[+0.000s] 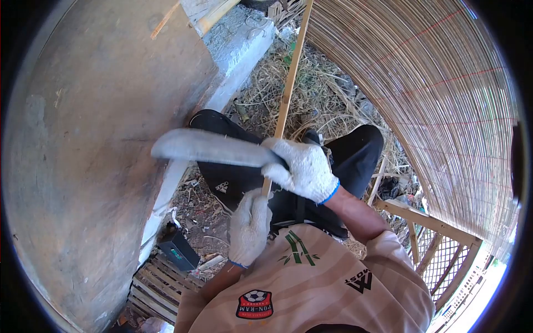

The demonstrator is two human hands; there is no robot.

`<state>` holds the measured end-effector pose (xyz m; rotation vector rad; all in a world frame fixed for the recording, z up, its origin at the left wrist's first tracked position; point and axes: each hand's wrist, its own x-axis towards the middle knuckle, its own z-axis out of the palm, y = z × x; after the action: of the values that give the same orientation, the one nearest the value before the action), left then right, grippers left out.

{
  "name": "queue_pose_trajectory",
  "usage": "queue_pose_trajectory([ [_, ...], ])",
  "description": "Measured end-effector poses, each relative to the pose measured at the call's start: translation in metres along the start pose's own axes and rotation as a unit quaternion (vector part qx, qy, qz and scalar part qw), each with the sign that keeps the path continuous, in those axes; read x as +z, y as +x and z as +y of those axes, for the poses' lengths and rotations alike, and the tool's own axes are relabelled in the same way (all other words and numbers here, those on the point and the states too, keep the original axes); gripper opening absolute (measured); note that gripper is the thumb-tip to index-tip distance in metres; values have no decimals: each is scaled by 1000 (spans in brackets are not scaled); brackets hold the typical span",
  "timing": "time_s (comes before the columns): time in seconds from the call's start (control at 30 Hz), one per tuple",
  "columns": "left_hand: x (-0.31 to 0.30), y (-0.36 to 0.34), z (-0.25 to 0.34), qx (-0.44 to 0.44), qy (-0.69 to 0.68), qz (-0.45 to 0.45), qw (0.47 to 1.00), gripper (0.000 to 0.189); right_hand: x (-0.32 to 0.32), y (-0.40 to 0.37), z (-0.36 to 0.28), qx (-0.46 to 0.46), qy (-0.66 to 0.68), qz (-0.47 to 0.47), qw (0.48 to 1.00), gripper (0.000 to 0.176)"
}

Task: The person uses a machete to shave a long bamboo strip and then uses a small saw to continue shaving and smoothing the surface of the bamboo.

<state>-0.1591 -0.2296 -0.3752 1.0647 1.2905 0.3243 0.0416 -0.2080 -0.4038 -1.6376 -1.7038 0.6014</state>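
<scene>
A person in dark trousers (225,175) sits with knees bent, a knife (208,147) in the right hand (302,169) and a thin strip (291,83) in the left hand (250,227). The strip runs from the left hand, in front of the shirt (316,277), up between the knees and out over dry stalks (327,94) on the ground. The blade lies across it, tip toward the brown panel (105,139) on the left, a placing that seems meant to bring the metal to the wood while the strip points straight away from the body.

The right fingers are curled tightly round the dark handle; the left fingers are wrapped on the strip's near end (the thumb is partly hidden), apparently to steady it close to the lap. Both hands wear white knitted gloves, likely for protection from the edge and splinters.

The right forearm comes in from the side, elbow bent, with the back of the glove turned up. The left hand sits lower and nearer the belly, its fingers pointing forward along the strip. A slatted blind (438,94) curves along the right, and a black box (179,250) stands at lower left.
</scene>
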Motion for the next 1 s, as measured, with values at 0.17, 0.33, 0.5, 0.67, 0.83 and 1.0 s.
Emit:
queue_pose_trajectory([
  [0.17,3,4,4,41,17,7,999,34,3,-14,-4,-42,12,-39,998,50],
  [0.33,1,6,-22,164,126,28,978,34,1,-14,-1,-71,-12,-21,997,49],
  [0.5,3,-1,-5,58,14,9,998,33,-19,21,5,102,7,-18,995,40],
  [0.67,-9,12,-14,203,175,42,962,33,-10,-11,-9,-66,-27,-116,991,78],
  [0.83,-10,15,6,166,116,17,979,34,-10,-25,-7,-30,-9,-59,998,78],
  [1.0,-12,20,14,155,105,3,982,37,-16,-26,6,-34,-39,-59,997,71],
])
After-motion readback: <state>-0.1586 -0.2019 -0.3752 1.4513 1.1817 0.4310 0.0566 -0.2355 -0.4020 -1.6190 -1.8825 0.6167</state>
